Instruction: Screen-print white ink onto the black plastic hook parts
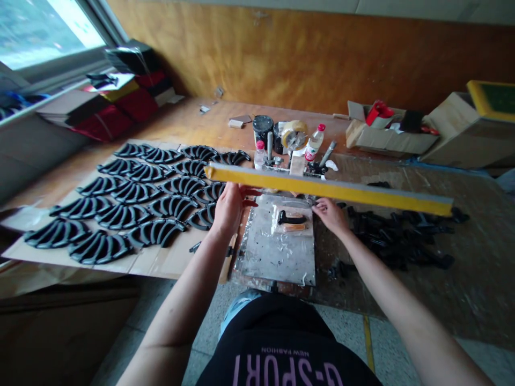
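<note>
Black angled part [293, 219] sits on the pale block [274, 229] on the metal plate [277, 257], mid-bench [338, 292]; long axis runs left-right, short leg at the left end, plain end right. Orange-brown piece [295, 227] just on its near side, roughly parallel. Yellow bar [333, 190] crosses beyond the block, right end nearer the wearer. Containers, far side: open cardboard box [378, 140] with red and dark items; red-capped bottle [315, 143] with clear liquid; smaller bottle [259, 156] and dark tub [263, 128], contents unclear. Left hand [228, 208] by the plate's far-left corner under the bar's left end, fingers spread with a gap; can't tell if they touch the bar. Right hand [332, 215] at the far-right corner, thumb and forefinger close together; can't tell whether they pinch anything. Black parts [398, 238] piled right, fanned black parts [139, 193] in rows left on cardboard [161, 262].
</note>
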Demonstrator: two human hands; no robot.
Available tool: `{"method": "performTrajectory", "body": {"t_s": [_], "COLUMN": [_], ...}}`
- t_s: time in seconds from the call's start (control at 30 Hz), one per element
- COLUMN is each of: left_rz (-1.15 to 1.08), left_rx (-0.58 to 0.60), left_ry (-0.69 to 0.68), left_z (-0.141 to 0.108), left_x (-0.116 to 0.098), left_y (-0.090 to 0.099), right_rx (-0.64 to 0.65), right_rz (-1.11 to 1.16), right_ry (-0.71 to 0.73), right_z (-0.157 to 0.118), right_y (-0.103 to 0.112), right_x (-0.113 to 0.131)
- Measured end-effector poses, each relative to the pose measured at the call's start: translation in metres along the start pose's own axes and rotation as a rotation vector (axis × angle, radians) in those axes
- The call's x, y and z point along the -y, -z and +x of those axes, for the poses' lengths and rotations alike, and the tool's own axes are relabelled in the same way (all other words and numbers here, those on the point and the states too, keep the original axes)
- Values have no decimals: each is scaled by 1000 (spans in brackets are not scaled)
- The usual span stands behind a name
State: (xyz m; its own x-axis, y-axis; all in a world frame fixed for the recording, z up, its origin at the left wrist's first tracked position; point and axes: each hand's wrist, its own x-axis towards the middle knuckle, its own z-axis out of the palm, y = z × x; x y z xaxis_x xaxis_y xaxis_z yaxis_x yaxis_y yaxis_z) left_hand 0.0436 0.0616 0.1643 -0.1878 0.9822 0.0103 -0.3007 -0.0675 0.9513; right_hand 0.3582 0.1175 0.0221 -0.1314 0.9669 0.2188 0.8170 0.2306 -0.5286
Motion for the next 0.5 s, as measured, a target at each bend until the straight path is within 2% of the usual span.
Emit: {"method": "performTrajectory", "body": {"t_s": [0.1,0.13,0.23,0.3,0.37,0.4,0.43,0.5], "left_rz": [-54,-62,-67,-107,-121,-96,-53,37], "left_rx": [-93,-82,69,103,33,-22,-89,-236], "left_ry": [71,157,570,734,750,723,681,578], "left_z": [-8,-18,-56,-80,-95,-99,-101,-102], "left_x": [20,32,76,101,117,121,123,120], "left_y": [-11,-13,-13,-6,11,24,39,73], "right_rx": [111,117,60,77,147,166,160,74], "right_rz": [-39,-63,-85,-62,-20,11,39,57], "right_ry": [194,228,272,417,592,628,604,384], "right_z": [-26,-32,-51,-63,-70,-70,-67,-53], "right_y": [-29,-33,-35,-34,-32,-29,-26,-16], "right_x": [28,40,79,100,108,103,93,57]}}
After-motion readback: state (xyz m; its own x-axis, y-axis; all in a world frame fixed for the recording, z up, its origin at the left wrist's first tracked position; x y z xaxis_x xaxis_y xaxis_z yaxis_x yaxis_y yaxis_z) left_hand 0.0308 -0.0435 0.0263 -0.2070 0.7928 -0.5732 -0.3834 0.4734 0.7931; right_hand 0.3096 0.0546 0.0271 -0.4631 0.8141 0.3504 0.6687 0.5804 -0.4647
